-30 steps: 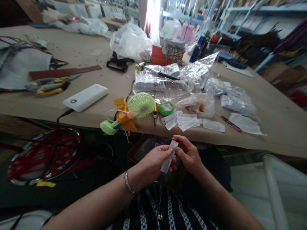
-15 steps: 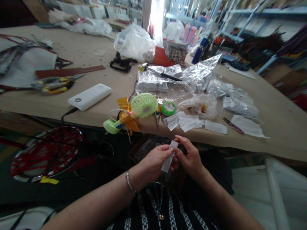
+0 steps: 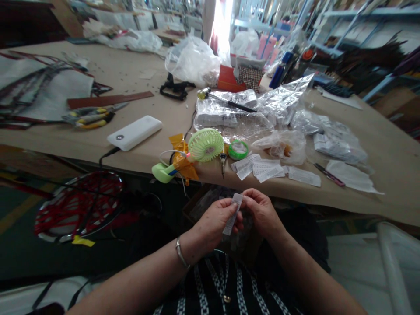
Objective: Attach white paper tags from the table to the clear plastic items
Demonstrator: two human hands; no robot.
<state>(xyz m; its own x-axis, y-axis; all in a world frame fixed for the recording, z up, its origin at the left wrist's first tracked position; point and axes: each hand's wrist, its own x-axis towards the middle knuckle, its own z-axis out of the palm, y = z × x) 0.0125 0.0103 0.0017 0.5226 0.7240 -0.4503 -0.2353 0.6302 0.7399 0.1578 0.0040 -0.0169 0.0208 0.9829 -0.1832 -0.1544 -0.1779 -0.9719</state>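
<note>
My left hand [image 3: 217,219] is closed on a narrow white printed label [image 3: 232,214], gripped between thumb and fingers and tilted in front of my lap. Close at its right side, my right hand [image 3: 263,211] is closed in a pinch near the label's upper edge. What those fingertips hold, if anything, is too small to make out. On the table edge beyond both hands lie several more printed white labels [image 3: 267,169], fanned out and overlapping. A green round tin [image 3: 238,150] with white stuff inside stands just left of them.
A green fan [image 3: 206,145] with orange tape is at the table edge [image 3: 288,186], beside a screwdriver-like tool [image 3: 223,164]. Further left lie a white power bank [image 3: 135,132] and pliers [image 3: 95,117]. A hammer [image 3: 226,101] rests on plastic-wrapped packs. Tweezers-like tool [image 3: 329,175] lies right.
My right hand has shifted slightly right, its thumb coming off the label's face. My left hand keeps the label. The whole view has turned a little to the left.
</note>
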